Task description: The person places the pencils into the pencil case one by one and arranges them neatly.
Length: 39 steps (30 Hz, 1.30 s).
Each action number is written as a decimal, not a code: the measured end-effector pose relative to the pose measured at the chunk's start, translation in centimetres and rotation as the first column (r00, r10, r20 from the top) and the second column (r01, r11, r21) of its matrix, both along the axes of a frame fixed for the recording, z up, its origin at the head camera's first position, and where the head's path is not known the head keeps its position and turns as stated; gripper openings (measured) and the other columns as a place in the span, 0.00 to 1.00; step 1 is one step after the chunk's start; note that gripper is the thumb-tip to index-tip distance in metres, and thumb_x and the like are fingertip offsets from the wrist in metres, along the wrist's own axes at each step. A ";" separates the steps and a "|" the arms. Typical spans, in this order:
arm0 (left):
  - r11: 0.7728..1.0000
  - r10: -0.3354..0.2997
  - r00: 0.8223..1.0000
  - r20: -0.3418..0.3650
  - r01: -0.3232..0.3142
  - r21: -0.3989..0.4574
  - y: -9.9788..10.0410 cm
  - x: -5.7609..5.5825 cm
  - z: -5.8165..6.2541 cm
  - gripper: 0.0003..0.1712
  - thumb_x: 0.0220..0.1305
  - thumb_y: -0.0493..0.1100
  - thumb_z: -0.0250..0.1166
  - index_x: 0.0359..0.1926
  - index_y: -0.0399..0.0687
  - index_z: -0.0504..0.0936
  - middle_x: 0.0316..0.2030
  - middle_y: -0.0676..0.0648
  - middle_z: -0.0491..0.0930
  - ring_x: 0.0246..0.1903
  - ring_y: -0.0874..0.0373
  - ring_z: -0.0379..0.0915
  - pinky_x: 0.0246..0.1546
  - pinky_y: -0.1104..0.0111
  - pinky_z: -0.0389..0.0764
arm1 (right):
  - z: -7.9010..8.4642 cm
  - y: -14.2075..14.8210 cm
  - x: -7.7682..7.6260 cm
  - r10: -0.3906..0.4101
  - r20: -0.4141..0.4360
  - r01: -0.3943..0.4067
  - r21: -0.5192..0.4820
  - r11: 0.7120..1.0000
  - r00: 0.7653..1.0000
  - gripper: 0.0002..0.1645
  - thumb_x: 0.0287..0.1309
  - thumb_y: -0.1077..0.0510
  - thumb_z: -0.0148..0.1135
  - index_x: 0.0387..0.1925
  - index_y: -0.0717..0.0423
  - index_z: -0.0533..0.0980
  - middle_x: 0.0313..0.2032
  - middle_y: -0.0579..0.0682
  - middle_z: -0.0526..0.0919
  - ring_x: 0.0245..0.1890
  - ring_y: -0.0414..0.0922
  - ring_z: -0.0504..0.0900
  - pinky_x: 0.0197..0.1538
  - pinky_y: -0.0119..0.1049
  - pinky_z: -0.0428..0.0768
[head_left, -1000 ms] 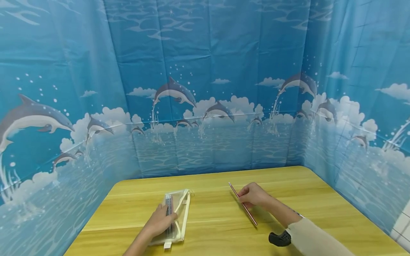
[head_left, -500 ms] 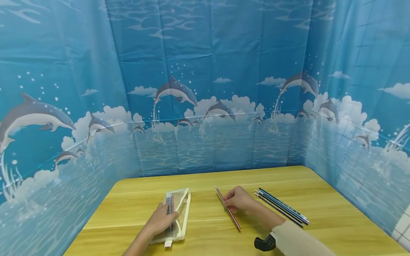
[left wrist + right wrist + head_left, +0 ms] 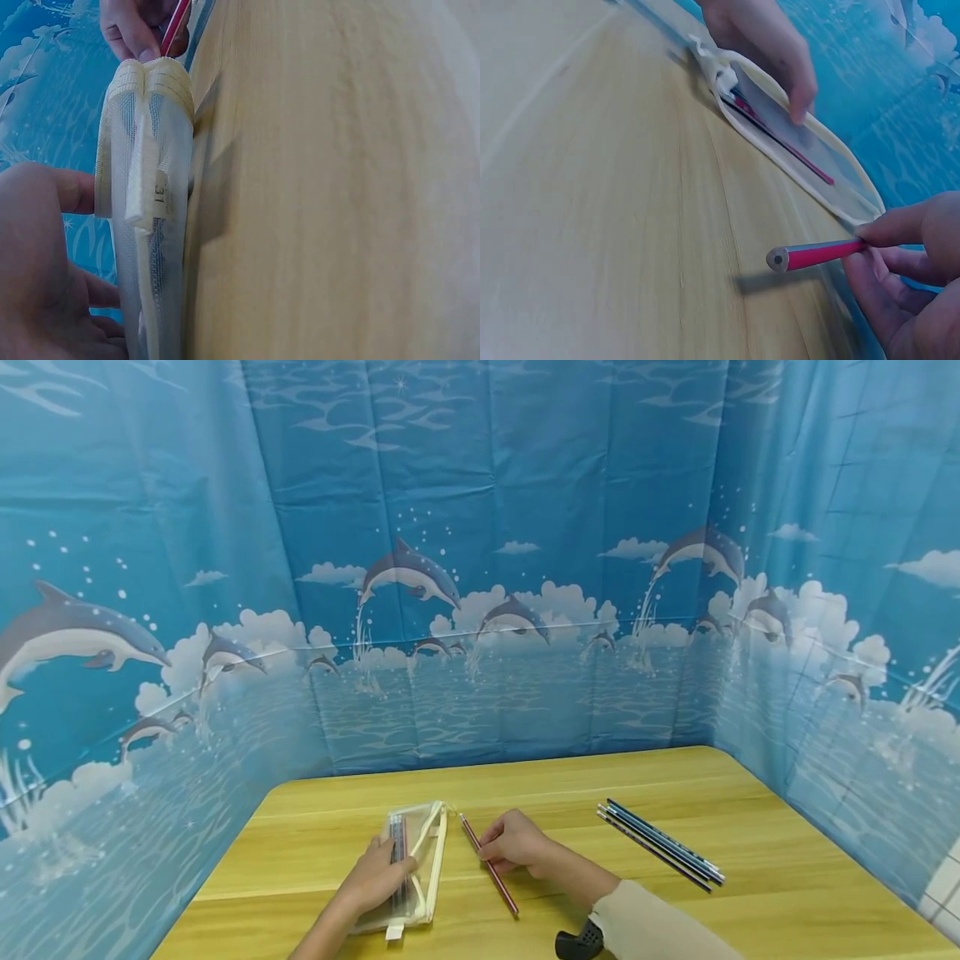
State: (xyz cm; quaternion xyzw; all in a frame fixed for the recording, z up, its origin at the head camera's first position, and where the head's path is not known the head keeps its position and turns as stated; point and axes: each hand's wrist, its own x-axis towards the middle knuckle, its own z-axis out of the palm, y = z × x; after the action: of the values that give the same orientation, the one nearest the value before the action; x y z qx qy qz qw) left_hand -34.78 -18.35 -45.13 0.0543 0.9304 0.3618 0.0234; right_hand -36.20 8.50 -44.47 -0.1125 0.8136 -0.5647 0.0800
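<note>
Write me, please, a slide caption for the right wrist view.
The right hand pinches a red pencil near an open pouch that holds other pencils.

A plain cream cloth sleeve (image 3: 660,927) covers part of the right forearm (image 3: 581,872); just beside the sleeve's edge sits a rounded black device (image 3: 576,945), small dots patterning its sleeve-side end.

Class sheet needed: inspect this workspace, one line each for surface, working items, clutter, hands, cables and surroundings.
Surface: yellow wood-grain table.
Job's things: open mesh pouch with pencils inside; red pencil; loose dark pencils lying together on the right.
Clutter: nothing seen.
Hands: left hand holds the pouch; right hand pinches the red pencil beside it.
Cables: nothing seen.
Surroundings: blue dolphin-print curtain behind and on both sides; white tiles at far right.
</note>
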 end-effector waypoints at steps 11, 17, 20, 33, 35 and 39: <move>1.000 -0.002 1.000 -0.012 0.002 -0.008 0.1 0.1 0.2 0.47 0.66 0.55 0.59 0.74 0.24 0.62 0.73 0.17 0.49 0.72 0.21 0.47 0.67 0.33 0.56 | -0.2 -4.0 0.0 -0.002 0.011 0.002 -0.027 1.000 1.000 0.05 0.57 0.71 0.72 0.32 0.65 0.82 0.27 0.56 0.82 0.24 0.45 0.83 0.30 0.41 0.86; 1.000 -0.012 0.999 -0.053 0.011 -0.019 0.1 -0.3 0.0 0.47 0.65 0.55 0.60 0.73 0.23 0.63 0.72 0.17 0.52 0.71 0.22 0.51 0.66 0.34 0.59 | 0.0 -6.5 -1.1 -0.066 -0.021 0.066 -0.024 0.998 0.998 0.07 0.55 0.72 0.73 0.29 0.64 0.80 0.25 0.55 0.82 0.22 0.45 0.84 0.28 0.40 0.86; 1.000 -0.007 0.999 -0.045 0.006 -0.025 0.2 -0.4 -0.2 0.47 0.64 0.54 0.61 0.73 0.22 0.63 0.72 0.17 0.52 0.70 0.22 0.53 0.65 0.34 0.60 | -0.1 -7.7 -1.6 -0.090 -0.016 0.090 -0.014 0.996 0.996 0.07 0.55 0.72 0.73 0.29 0.64 0.81 0.25 0.55 0.82 0.22 0.45 0.85 0.27 0.39 0.86; 1.000 -0.008 1.000 -0.024 0.007 -0.016 0.1 -0.1 -0.3 0.47 0.67 0.56 0.60 0.73 0.23 0.63 0.72 0.17 0.51 0.69 0.21 0.54 0.63 0.33 0.63 | -0.8 -10.2 -2.8 -0.140 -0.014 0.139 -0.008 0.990 0.990 0.10 0.55 0.72 0.73 0.20 0.63 0.85 0.14 0.52 0.82 0.11 0.38 0.78 0.20 0.34 0.82; 1.000 -0.014 0.999 -0.031 0.013 -0.019 0.1 -0.1 -0.3 0.47 0.67 0.56 0.60 0.73 0.23 0.63 0.72 0.17 0.52 0.68 0.21 0.56 0.62 0.34 0.64 | -0.6 -10.3 -2.6 -0.139 -0.006 0.139 -0.009 0.990 0.990 0.10 0.56 0.72 0.72 0.21 0.63 0.85 0.14 0.53 0.82 0.11 0.38 0.78 0.20 0.35 0.82; 1.000 -0.016 0.999 -0.040 0.015 -0.013 0.1 0.0 -0.2 0.46 0.66 0.55 0.60 0.73 0.23 0.64 0.72 0.18 0.53 0.68 0.23 0.58 0.62 0.35 0.65 | -0.2 -10.4 -2.4 -0.137 0.024 0.138 -0.026 0.990 0.990 0.07 0.57 0.72 0.71 0.23 0.66 0.86 0.15 0.54 0.82 0.11 0.38 0.78 0.20 0.35 0.83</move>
State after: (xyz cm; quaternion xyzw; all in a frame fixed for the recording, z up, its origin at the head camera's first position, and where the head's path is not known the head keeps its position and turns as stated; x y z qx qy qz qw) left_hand -34.78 -18.28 -45.38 0.0686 0.9324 0.3547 0.0079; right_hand -38.56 -1.90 -44.68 -0.0510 0.8107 -0.5812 0.0484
